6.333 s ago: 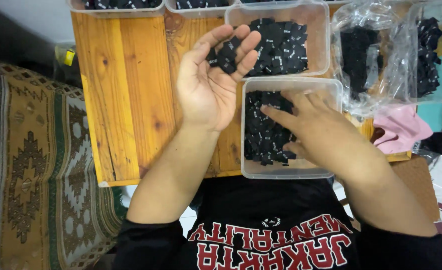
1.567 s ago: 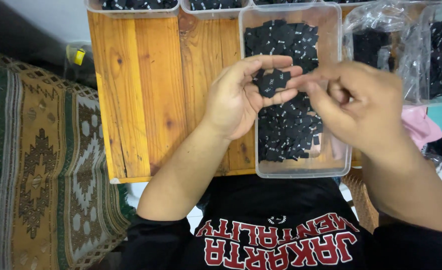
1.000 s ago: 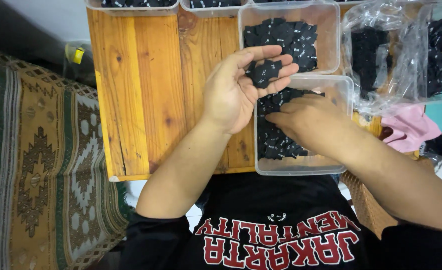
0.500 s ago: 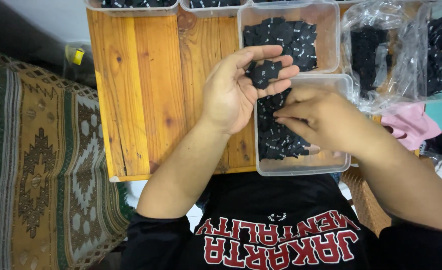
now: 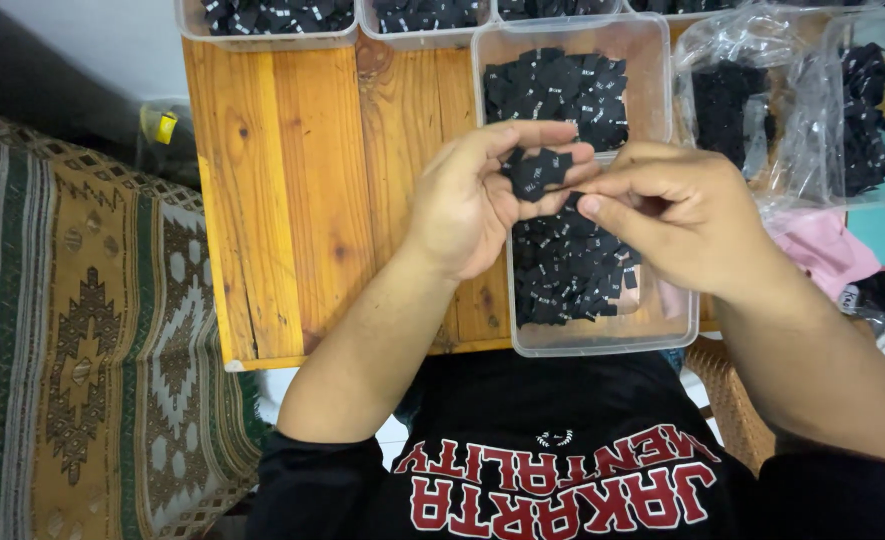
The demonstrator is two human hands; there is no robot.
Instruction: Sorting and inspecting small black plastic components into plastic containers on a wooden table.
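Two hands meet over the near clear tub (image 5: 602, 345) of small black fabric labels (image 5: 567, 270). Left hand (image 5: 472, 205) is cupped palm-up, fingers curled around a small stack of black labels (image 5: 537, 170) resting on its fingertips. Right hand (image 5: 677, 215) is just beside it, thumb and forefinger pinched together at the stack's edge, touching or nearly touching; whether a label sits in the pinch, cannot tell.

Loose labels fill the tub directly below both hands. A second tub of the same labels (image 5: 562, 85) sits just beyond the left fingertips. Further out from the right hand, clear plastic bags (image 5: 752, 110) with more black pieces. Bare wooden tabletop (image 5: 292, 190) lies to the outer side of the left hand, with a patterned rug (image 5: 72, 340) past it. More tubs (image 5: 272, 20) line the far edge.

Step, as a judgement: gathering and counting labels into the left-hand stack, mid-batch. Next move calls for a fine pinch on a single label without dragging its neighbours, then laying it flat on the stack while the left fingers keep the pile squared.
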